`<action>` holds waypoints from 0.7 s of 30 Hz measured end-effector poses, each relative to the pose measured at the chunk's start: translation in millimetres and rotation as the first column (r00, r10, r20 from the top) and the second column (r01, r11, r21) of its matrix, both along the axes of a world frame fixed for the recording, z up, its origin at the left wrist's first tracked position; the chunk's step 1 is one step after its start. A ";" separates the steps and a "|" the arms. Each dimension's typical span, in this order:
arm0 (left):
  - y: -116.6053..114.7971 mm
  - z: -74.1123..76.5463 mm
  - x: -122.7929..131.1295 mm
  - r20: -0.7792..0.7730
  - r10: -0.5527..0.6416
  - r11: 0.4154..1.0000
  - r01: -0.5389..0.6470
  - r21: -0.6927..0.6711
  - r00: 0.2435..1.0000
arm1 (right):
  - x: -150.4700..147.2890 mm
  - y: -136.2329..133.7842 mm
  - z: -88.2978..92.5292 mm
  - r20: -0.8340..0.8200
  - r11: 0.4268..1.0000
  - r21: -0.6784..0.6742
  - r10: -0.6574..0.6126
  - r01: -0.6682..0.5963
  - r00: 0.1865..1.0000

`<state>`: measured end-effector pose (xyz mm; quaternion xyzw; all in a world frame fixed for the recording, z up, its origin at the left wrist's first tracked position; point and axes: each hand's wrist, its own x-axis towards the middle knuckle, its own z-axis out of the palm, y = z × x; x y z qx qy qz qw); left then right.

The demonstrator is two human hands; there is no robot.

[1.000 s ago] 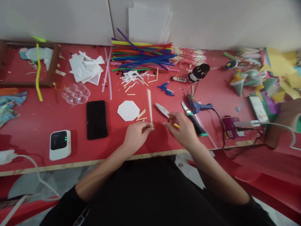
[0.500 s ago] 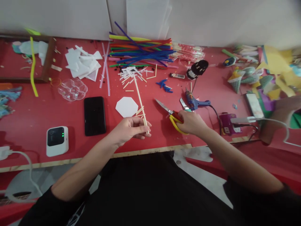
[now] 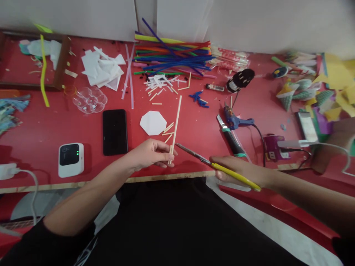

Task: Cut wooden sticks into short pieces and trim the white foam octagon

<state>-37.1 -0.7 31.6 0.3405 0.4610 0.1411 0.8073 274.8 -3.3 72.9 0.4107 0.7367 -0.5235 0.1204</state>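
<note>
My left hand pinches the lower end of a thin wooden stick that slants up and away over the red table. My right hand grips yellow-handled scissors, whose shut blades point left at the stick's lower end, just beside my left fingertips. A white octagon cut-out and a few short cut stick pieces lie just beyond my left hand.
A black phone, a white device with green lights, a blue glue gun, a cutter knife, coloured straws, white scraps and paper cones cover the table. Someone else's arm rests at right.
My right hand picked the scissors up from the table and brought them toward the stick's lower end. The left hand kept the stick and tilted it from upright to slanting.
</note>
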 end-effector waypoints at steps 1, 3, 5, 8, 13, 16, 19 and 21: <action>-0.7 0.0 0.5 0.006 -0.024 1.000 0.024 -0.007 1.000 | 0.0 0.4 1.8 0.013 1.000 -0.029 0.011 -0.011 1.000; -2.0 0.3 1.1 0.027 -0.062 0.998 0.062 -0.017 0.998 | 0.1 2.0 4.9 0.029 0.995 -0.090 0.034 -0.032 0.999; -2.7 0.8 1.0 0.052 -0.080 0.996 0.082 -0.030 0.995 | 1.0 3.8 6.9 0.030 0.994 -0.107 0.042 -0.038 0.999; -2.6 1.5 0.1 0.075 -0.063 0.996 0.067 -0.058 0.995 | 3.7 5.6 8.1 0.039 0.994 -0.101 0.042 -0.038 0.998; -1.5 -0.8 -0.2 0.057 -0.028 0.996 0.033 -0.079 0.998 | 2.2 5.5 11.4 0.043 0.988 -0.154 -0.018 0.025 0.999; -0.9 -2.1 0.6 0.063 -0.062 0.994 0.067 -0.084 0.996 | -1.9 6.2 14.1 0.071 0.983 -0.185 -0.004 0.017 0.997; -0.2 -1.9 0.9 0.079 -0.089 0.992 0.095 -0.082 0.993 | -3.5 8.2 15.1 0.087 0.983 -0.182 0.028 -0.012 0.996; 0.1 -1.5 0.5 0.090 -0.095 0.992 0.102 -0.080 0.991 | -3.4 9.5 15.2 0.088 0.983 -0.180 0.044 -0.027 0.995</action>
